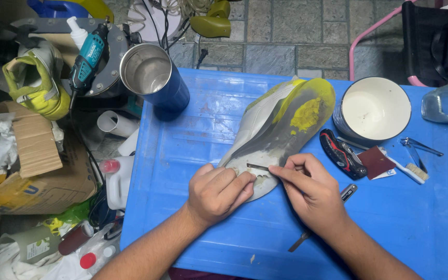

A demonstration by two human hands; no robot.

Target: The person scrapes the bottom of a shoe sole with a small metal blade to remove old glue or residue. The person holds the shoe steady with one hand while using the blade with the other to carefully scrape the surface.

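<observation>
A white and yellow shoe (281, 119) lies sole-up on the blue plastic table (193, 135), its grey sole worn and patched with yellow. My left hand (218, 193) presses down on the heel end of the sole. My right hand (312, 189) pinches a thin dark strip-like tool (257, 167) and holds it against the sole's heel edge, right beside my left fingers.
A white bowl (375, 109), a black-red cutter (342, 154), sandpaper (375, 162), a small brush (410, 170) and tweezers (421, 148) lie at the right. A steel-lined blue cup (154, 78) stands top left. A rotary tool (88, 58), another shoe (35, 83), boxes and bottles crowd the floor left.
</observation>
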